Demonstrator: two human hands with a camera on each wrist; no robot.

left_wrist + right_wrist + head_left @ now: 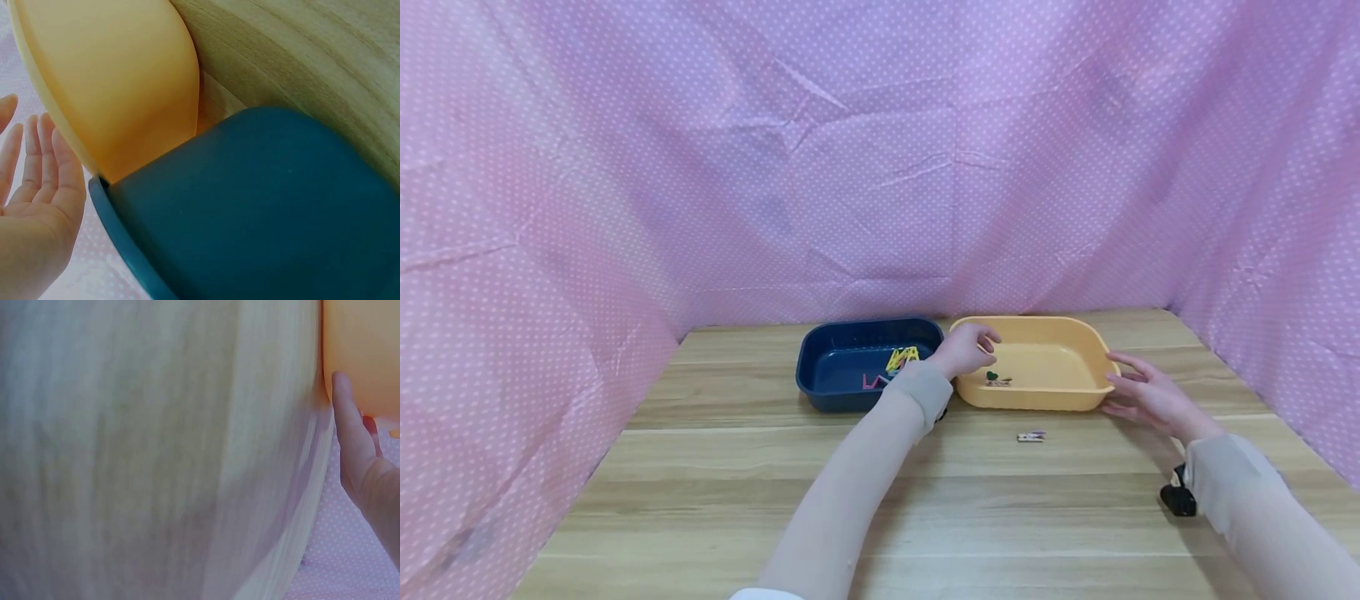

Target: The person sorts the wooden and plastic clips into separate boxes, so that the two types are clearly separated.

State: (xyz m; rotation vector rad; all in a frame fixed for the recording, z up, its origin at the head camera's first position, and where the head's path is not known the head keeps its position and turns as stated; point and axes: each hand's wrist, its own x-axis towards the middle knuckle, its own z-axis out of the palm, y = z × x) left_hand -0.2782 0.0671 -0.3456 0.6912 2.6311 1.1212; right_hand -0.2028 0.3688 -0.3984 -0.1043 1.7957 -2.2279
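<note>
My left hand [964, 350], fingers extended and apart, is over the neighbouring ends of a navy blue tray [820, 398] and a yellow tray [1030, 400]. In the left wrist view, its palm [47, 219] shows nothing held. At the yellow tray's right end, my right hand [1153, 400] touches the outer wall with loosely straight fingers. Several clothespins lie in the blue tray, among them yellow ones [902, 358] and a pink one [871, 382]; my left forearm hides part of them. Inside the yellow tray is a small clothespin [998, 382] with a dark green ornament.
Another small clothespin [1031, 437] lies on the wooden table [1000, 517] in front of the yellow tray. Pink dotted cloth [880, 208] hangs behind the table and along both sides. The two trays stand side by side near the back edge.
</note>
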